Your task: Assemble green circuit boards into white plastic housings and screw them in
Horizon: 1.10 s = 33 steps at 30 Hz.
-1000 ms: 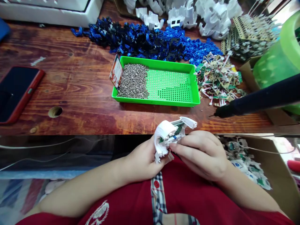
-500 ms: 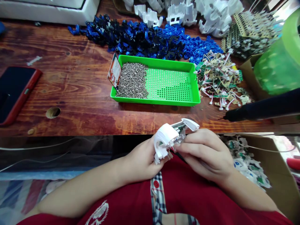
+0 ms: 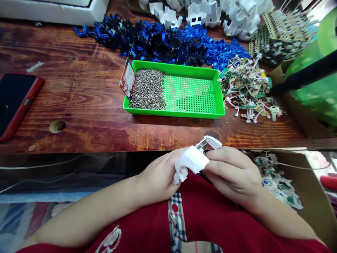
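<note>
Both hands meet over my lap, just in front of the table edge, around a white plastic housing (image 3: 193,158) with a small circuit board tucked inside. My left hand (image 3: 158,177) grips the housing's lower left end, fingers curled under it. From the other side, my right hand (image 3: 231,174) closes its fingers on the same part. A green perforated tray (image 3: 218,95) lies on the wooden table straight ahead, with a heap of small silver screws (image 3: 149,89) in its left half.
Blue and black plastic parts (image 3: 163,40), white housings (image 3: 237,14) and circuit boards with wires (image 3: 247,88) are heaped behind and right of the tray. A dark tool (image 3: 302,75) hangs at the right. A red phone (image 3: 15,102) lies at left. A cardboard box of parts (image 3: 276,182) stands lower right.
The housing has been turned over in my hands, so its white outer shell faces up and hides most of the circuit board. The dark tool at right has swung upward.
</note>
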### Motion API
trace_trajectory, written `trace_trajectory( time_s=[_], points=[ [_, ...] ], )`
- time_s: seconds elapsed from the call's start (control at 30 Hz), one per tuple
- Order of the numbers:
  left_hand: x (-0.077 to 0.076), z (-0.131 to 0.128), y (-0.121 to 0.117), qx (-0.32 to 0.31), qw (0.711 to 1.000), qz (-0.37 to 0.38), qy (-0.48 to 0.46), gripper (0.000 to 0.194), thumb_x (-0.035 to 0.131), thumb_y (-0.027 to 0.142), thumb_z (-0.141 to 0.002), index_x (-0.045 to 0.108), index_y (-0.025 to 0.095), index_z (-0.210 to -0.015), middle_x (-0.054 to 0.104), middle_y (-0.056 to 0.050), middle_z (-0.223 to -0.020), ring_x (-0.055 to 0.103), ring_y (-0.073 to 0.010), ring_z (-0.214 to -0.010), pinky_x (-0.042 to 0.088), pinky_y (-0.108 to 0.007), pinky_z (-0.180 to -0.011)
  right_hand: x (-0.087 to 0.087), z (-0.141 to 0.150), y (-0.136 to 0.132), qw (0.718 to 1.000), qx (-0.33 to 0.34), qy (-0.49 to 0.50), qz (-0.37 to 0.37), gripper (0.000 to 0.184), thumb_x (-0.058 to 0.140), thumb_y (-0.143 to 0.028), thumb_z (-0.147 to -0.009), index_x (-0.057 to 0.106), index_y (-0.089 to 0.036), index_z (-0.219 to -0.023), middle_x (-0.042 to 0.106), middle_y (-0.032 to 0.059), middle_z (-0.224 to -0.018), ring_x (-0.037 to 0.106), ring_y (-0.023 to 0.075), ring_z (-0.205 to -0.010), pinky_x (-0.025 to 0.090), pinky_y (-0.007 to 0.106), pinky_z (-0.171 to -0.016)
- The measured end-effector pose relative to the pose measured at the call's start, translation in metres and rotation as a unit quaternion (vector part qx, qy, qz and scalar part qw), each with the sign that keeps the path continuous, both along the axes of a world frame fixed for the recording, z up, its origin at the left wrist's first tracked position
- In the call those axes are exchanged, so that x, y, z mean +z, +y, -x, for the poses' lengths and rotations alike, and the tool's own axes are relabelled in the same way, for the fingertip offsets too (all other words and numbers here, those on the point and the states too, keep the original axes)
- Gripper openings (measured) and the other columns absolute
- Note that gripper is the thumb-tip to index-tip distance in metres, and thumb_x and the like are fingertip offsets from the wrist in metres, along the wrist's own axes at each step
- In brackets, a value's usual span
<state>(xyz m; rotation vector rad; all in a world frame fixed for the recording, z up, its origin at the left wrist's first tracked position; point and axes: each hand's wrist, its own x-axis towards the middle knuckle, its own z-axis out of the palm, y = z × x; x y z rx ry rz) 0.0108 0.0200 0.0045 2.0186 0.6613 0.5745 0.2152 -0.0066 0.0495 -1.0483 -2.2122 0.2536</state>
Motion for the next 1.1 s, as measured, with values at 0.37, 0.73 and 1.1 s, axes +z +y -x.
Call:
trace_trajectory(
  time_s=[0.37,0.73,1.1],
  points=[
    [0.006,0.003,0.003,-0.005,0.995,0.093,0.046,0.056,0.051,0.010,-0.076,0.036,0.017,-0.130,0.057,-0.013,-0.125,0.058,-0.0253,-0.110,0.046,-0.036,-0.094,-0.002,-0.008,-0.003,0.999,0.006,-0.005,0.052,0.031,0.058,-0.007,-0.079,0.055,-0.017,-0.108,0.065,0.0040,-0.094,0.061,0.0103,-0.086,0.051,0.021,-0.074],
    [0.003,0.004,0.000,-0.027,0.994,0.104,0.027,0.062,0.051,0.011,-0.078,0.027,0.017,-0.135,0.054,-0.014,-0.128,0.056,-0.0246,-0.112,0.046,-0.036,-0.095,-0.033,0.011,-0.012,0.860,-0.078,0.328,0.382,0.062,0.072,-0.035,-0.069,0.042,-0.023,-0.122,0.055,0.0081,-0.114,0.057,0.0184,-0.102,0.049,0.032,-0.088],
    [0.007,0.006,0.002,-0.042,0.998,-0.012,0.043,0.062,0.049,0.007,-0.075,0.032,0.021,-0.133,0.052,-0.012,-0.131,0.054,-0.0222,-0.116,0.046,-0.036,-0.097,-0.021,0.018,-0.010,0.823,-0.078,0.375,0.420,0.037,0.077,-0.024,-0.063,0.055,-0.023,-0.093,0.064,-0.0009,-0.088,0.062,0.0123,-0.079,0.051,0.022,-0.073]
  ],
)
